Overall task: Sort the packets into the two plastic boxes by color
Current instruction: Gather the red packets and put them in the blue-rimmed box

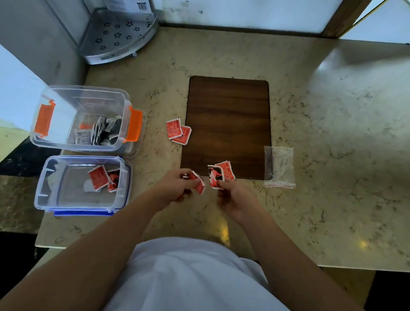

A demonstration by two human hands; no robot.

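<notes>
Two clear plastic boxes sit at the counter's left — the orange-latched box (79, 118) holding black-and-white packets, the blue-rimmed box (81, 185) holding red ones. Rigid, smooth walls. A wooden board (227, 122) lies mid-counter, two red packets (177, 130) at its edge. The left hand (178, 186) pinches one red sachet (198, 181); the right hand (232, 196) pinches a few (219, 175). Likely light, limp, slick foil — best gripped by the edges.
</notes>
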